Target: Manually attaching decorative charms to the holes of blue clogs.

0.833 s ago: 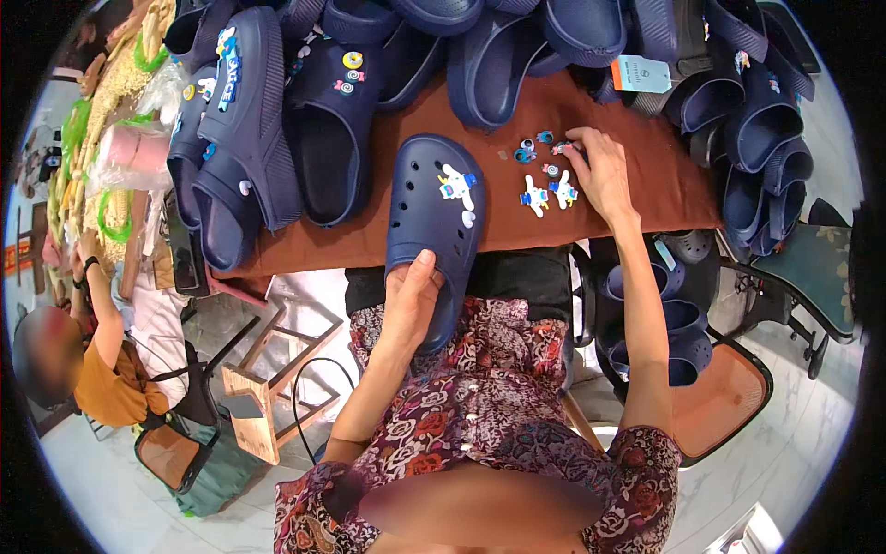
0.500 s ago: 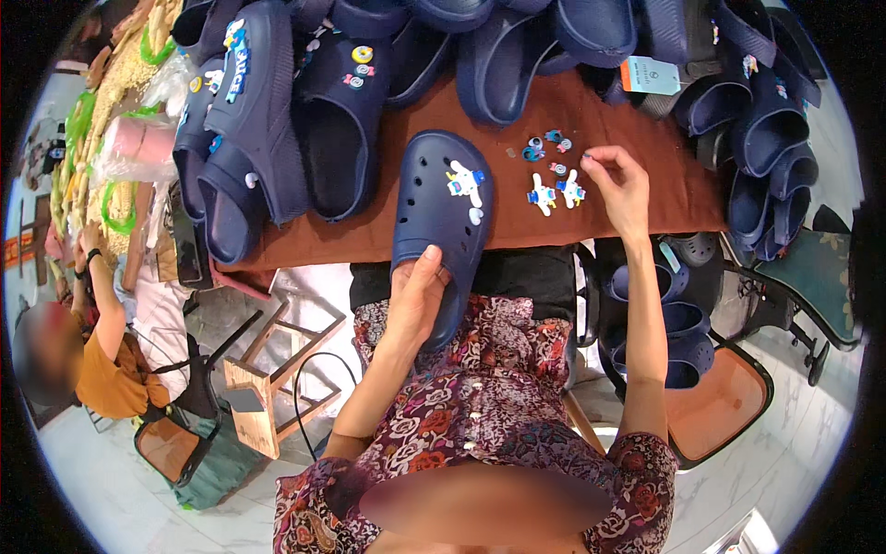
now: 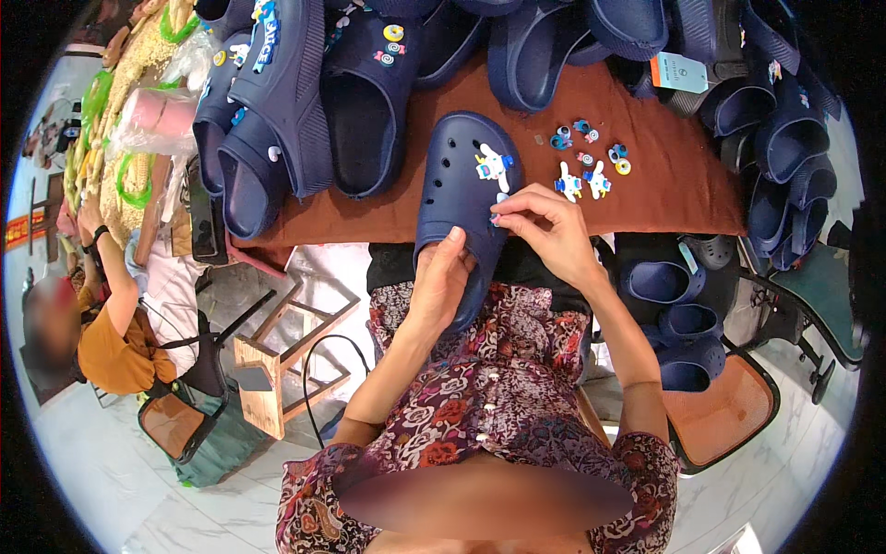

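- I had my left hand (image 3: 441, 282) clamped on the heel of the navy clog (image 3: 466, 198), steadying it at the brown table (image 3: 664, 189) edge.
- My right hand (image 3: 544, 231) pinched a small charm (image 3: 499, 219) between its fingertips over the clog's holes.
- Loose charms (image 3: 586, 166) lay just beside; piled clogs (image 3: 305, 102) crowded behind.

Loose charms (image 3: 591, 166) on table (image 3: 664, 198), right of clog (image 3: 461, 203), slippers (image 3: 305, 111) behind.
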Motion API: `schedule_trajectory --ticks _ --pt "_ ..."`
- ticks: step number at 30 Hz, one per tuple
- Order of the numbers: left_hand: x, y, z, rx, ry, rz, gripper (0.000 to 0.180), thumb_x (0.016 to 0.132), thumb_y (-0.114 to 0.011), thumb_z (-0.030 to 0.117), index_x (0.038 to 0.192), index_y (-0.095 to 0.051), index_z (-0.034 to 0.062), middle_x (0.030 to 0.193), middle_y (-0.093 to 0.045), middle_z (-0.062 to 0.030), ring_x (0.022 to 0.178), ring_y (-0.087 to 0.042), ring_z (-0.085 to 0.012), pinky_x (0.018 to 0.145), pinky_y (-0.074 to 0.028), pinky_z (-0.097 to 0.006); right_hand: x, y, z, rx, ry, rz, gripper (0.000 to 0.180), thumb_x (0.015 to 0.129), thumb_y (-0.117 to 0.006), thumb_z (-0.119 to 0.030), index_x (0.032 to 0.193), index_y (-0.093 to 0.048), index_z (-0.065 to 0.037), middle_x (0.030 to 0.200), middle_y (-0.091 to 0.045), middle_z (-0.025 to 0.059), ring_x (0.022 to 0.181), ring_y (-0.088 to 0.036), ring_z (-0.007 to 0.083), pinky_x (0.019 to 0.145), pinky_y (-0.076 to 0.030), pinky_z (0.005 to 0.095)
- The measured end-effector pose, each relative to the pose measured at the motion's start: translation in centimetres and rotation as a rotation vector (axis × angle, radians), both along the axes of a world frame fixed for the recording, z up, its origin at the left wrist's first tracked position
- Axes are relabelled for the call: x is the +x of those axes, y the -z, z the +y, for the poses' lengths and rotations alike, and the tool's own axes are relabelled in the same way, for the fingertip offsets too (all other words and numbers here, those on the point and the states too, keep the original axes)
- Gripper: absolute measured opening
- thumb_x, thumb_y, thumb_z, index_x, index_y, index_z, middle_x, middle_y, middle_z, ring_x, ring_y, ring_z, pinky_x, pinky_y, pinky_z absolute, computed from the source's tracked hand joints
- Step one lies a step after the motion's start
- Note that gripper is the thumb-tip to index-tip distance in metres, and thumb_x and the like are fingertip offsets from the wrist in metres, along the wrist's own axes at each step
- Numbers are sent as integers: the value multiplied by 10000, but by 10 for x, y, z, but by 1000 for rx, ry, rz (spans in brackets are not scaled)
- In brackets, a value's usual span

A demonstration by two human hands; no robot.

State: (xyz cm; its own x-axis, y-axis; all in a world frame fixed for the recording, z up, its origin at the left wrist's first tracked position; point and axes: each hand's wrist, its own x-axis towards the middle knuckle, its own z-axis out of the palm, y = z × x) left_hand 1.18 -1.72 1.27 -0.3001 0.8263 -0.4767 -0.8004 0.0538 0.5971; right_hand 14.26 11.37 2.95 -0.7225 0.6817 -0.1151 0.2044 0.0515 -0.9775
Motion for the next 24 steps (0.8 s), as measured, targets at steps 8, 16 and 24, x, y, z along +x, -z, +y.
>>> schedule_trajectory --ticks 8,16,24 --pt "1 -5 2 38 38 43 484 949 -582 294 1291 -459 -27 1241 -570 -77 1122 -547 -148 965 -408 -325 -1 17 6 -86 70 18 111 812 -733 -83 909 -721 -31 816 -597 0 668 -571 50 586 -429 206" --pt "2 1 1 -9 30 89 473 932 -583 312 1259 -489 -17 1197 -587 -65 1075 -560 -135 931 -409 -311 -5 16 7 -136 67 -5 100 799 -750 -76 836 -674 -23 795 -559 -20 646 -517 27 588 -419 194" --pt "4 -4 2 -7 5 58 432 931 -569 265 1246 -492 -21 1188 -585 -71 1074 -557 -140 921 -422 -310 -7 19 -6 -271 144 81 108 816 -740 -57 817 -644 -8 826 -593 -2 668 -556 38 603 -466 192"
